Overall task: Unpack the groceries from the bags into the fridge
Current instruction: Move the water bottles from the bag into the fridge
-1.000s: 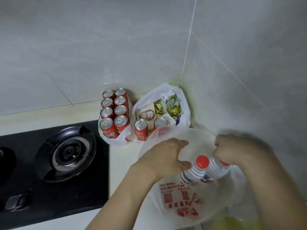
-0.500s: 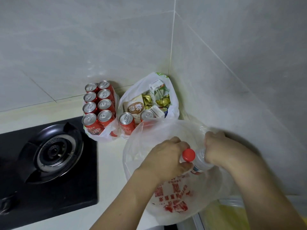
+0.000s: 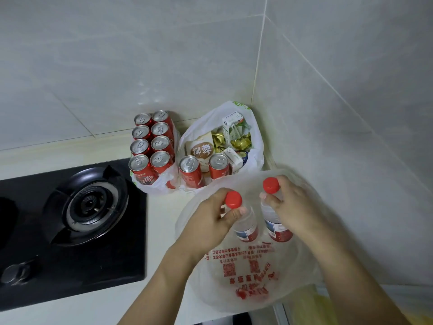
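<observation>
Lifting step: you draw two water bottles up out of the near plastic bag (image 3: 248, 277) at 6 o'clock.
Gas burner (image 3: 86, 205): at 9 o'clock; keep clear of it.
Cola cans (image 3: 152, 146): bagged at 11 o'clock, waiting.
Snack bag (image 3: 255, 137): at 12 o'clock, unpacked later.
Left hand (image 3: 210, 221): your fingers are curled round the left bottle (image 3: 243, 221) below its red cap.
Right hand (image 3: 295, 212): clamped on the right bottle (image 3: 276, 224) likewise.
Advice: raise both straight up so the film doesn't cling or snag.

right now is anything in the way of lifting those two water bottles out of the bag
Nothing visible. The left hand and right hand each grip a bottle neck, red caps already above the open bag rim. The fridge is out of view.
</observation>
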Demonstrator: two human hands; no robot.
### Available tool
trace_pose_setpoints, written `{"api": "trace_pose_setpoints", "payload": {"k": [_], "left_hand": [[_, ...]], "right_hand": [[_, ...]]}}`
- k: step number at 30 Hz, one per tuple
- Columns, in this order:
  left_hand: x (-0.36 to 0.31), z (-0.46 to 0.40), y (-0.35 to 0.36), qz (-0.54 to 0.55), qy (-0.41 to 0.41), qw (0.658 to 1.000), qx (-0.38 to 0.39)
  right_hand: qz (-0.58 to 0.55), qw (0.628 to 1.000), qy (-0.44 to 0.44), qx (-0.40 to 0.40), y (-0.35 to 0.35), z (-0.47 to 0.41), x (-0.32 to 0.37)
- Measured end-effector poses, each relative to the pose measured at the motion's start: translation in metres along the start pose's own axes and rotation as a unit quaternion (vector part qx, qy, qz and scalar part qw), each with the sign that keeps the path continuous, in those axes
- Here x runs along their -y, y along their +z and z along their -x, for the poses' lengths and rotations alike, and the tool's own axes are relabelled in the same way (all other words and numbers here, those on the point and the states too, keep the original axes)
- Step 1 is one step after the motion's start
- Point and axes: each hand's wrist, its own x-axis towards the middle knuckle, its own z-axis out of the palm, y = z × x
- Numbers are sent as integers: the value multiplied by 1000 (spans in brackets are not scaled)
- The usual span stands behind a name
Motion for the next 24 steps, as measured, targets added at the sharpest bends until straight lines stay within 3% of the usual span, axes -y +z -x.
{"api": "trace_pose_setpoints", "payload": {"k": [5, 9, 13, 18, 24], "left_hand": [[-15, 11, -24, 89, 20, 992, -89], [-45, 17, -63, 158, 60, 975, -145], [-72, 24, -112, 139, 89, 967, -195], [-109, 48, -158, 109, 139, 935, -306], [-140, 93, -212, 113, 171, 865, -457]], "right_hand": [[-80, 996, 9, -48, 14, 5, 8], [-116, 987, -53, -98, -5, 7, 40], [-154, 968, -116, -159, -40, 13, 88], [-279, 922, -198, -184, -67, 25, 148], [-436, 837, -271, -192, -69, 51, 228]]}}
